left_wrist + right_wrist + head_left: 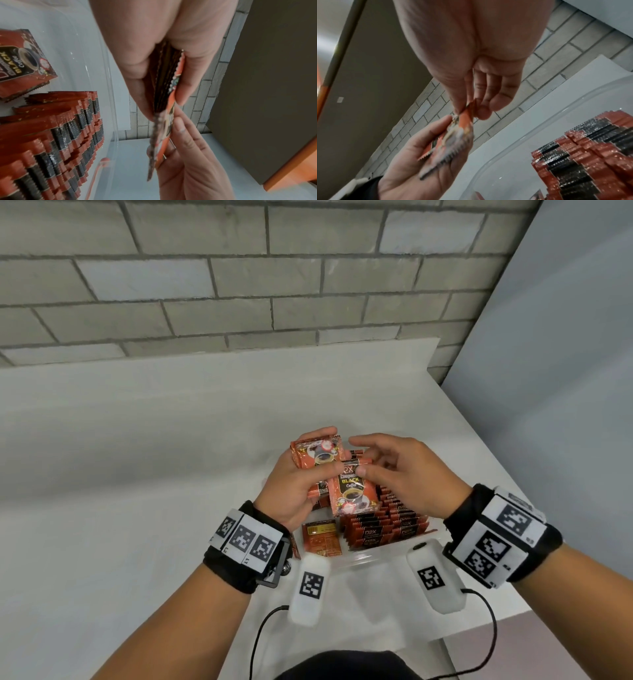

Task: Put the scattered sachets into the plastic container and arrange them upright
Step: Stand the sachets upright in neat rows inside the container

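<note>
**Sachet stack held above part-filled container**

The clear plastic container sits on the white table, and all positions below are given relative to it. Inside, the upright sachets stand on edge in close-packed rows filling the right-hand part, their crimped orange and black top seams showing. In the left-hand part a flat sachet lies printed face up on the container floor, with at least one more beneath it in the left wrist view. The container's walls are transparent with a rounded corner.

Directly above the container, the left hand grips a stack of sachets, fingers curled behind it and thumb pressed across its front. The right hand pinches the front sachet at its upper edge between thumb and fingertips; the other fingers are loosely curled. This sachet hangs in front of the stack, tilted, over the container's middle.

The front sachet is orange with a dark panel, the words "BLACK Coffee", a pictured cup of coffee and serrated end seams.

Both wrists, on the near side of the container, carry black bands with white coded markers. A grey brick wall stands beyond the table's far edge.
</note>
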Demonstrator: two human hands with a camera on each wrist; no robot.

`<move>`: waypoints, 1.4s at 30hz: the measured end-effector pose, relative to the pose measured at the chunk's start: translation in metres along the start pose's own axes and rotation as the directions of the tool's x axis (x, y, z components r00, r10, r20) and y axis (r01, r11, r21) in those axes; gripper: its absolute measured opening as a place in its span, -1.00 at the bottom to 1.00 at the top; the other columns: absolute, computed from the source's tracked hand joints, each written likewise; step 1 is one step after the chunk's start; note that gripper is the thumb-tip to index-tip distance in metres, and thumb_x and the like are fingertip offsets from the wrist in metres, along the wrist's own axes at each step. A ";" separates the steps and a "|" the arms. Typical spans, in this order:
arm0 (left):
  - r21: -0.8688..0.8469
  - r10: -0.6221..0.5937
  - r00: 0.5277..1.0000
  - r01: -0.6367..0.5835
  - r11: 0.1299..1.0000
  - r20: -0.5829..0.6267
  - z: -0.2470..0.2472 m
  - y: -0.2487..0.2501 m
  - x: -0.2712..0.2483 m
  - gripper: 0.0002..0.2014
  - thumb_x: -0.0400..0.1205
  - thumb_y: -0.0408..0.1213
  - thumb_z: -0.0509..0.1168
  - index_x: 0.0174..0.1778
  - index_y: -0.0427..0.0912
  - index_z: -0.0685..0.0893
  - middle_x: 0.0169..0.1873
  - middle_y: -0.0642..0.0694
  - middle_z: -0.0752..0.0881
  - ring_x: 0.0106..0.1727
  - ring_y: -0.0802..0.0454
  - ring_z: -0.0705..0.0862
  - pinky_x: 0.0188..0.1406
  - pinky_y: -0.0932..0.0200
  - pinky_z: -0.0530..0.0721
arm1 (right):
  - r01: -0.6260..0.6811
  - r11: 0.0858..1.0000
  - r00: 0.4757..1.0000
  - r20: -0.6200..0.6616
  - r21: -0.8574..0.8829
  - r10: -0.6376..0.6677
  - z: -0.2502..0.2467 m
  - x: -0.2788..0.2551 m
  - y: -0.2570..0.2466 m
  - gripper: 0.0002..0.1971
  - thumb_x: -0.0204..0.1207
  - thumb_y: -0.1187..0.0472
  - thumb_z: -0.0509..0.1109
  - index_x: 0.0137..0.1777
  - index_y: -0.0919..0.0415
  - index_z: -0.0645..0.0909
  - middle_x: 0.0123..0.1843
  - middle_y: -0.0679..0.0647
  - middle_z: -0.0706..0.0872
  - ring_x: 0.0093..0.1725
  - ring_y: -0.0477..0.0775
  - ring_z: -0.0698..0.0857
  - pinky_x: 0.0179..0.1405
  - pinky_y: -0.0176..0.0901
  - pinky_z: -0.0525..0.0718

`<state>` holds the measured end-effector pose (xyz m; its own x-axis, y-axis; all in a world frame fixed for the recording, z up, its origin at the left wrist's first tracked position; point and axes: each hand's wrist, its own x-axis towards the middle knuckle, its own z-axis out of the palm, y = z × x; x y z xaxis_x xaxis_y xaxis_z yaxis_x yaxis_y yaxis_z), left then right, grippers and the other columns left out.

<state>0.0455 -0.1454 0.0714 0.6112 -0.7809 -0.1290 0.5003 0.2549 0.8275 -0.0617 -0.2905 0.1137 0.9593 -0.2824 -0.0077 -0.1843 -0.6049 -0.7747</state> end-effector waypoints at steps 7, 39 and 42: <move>-0.043 -0.018 0.994 0.013 0.999 -0.111 -0.015 0.002 -0.002 -0.57 0.37 -0.33 0.40 0.19 -0.10 0.65 -0.18 -0.15 0.81 -0.20 -0.05 0.79 -0.17 0.06 0.79 | -0.110 0.993 0.986 0.122 -0.032 0.113 -0.011 -0.015 0.024 -0.83 0.59 0.29 0.35 0.01 -0.02 0.66 -0.09 -0.06 0.75 -0.17 -0.05 0.72 -0.02 -0.28 0.63; -0.021 -0.100 0.987 0.099 0.995 -0.129 -0.028 -0.004 0.004 -0.56 0.36 -0.31 0.42 0.19 -0.08 0.66 -0.12 -0.17 0.81 -0.15 -0.07 0.79 -0.15 0.05 0.79 | 0.075 0.806 0.920 0.352 -0.588 0.171 0.021 -0.019 0.047 -0.89 0.45 0.17 0.50 -0.26 -0.01 0.64 -0.25 -0.20 0.63 -0.22 -0.19 0.57 -0.19 -0.29 0.55; -0.018 -0.104 0.987 0.103 0.995 -0.121 -0.028 -0.004 0.004 -0.56 0.37 -0.31 0.42 0.20 -0.09 0.65 -0.12 -0.19 0.80 -0.16 -0.08 0.79 -0.14 0.04 0.79 | 0.091 0.784 0.919 0.356 -0.614 0.172 0.021 -0.018 0.047 -0.82 0.44 0.14 0.50 -0.31 -0.03 0.57 -0.28 -0.22 0.55 -0.20 -0.17 0.54 -0.19 -0.28 0.49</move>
<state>0.0628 -0.1334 0.0525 0.6258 -0.7281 -0.2798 0.5715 0.1838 0.7998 -0.0832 -0.2981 0.0637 0.9256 -0.0987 -0.3653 -0.1886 -0.9573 -0.2193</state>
